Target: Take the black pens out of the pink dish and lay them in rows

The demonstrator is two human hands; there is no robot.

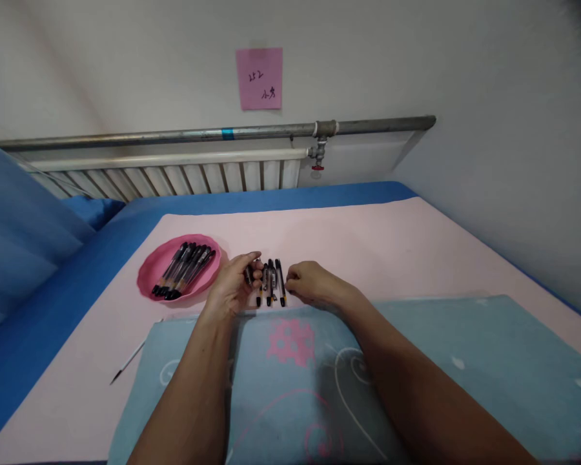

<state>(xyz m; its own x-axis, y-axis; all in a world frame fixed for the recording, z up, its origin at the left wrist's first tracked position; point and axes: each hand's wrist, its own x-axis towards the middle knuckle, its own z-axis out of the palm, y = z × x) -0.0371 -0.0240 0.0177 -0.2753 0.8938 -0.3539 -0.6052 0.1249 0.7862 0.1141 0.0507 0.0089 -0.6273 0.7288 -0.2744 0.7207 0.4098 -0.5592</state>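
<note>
Several black pens (pixel 271 281) lie side by side on the pink sheet (pixel 368 239), between my two hands. My left hand (pixel 235 284) rests just left of them, its fingers curled around a small dark pen part at the row's left end. My right hand (pixel 310 283) sits just right of the row, fingers curled into a loose fist, touching or nearly touching the rightmost pen. A pink plate (pixel 150 268) to the left holds several more black pens (pixel 186 268).
A light blue towel (pixel 416 374) with pink patterns lies under my forearms. A thin white pen refill (pixel 128 361) lies on the sheet at the left. A radiator (pixel 174 177) and a metal pipe (pixel 223 134) run along the wall, with a pink note (pixel 259 77) above.
</note>
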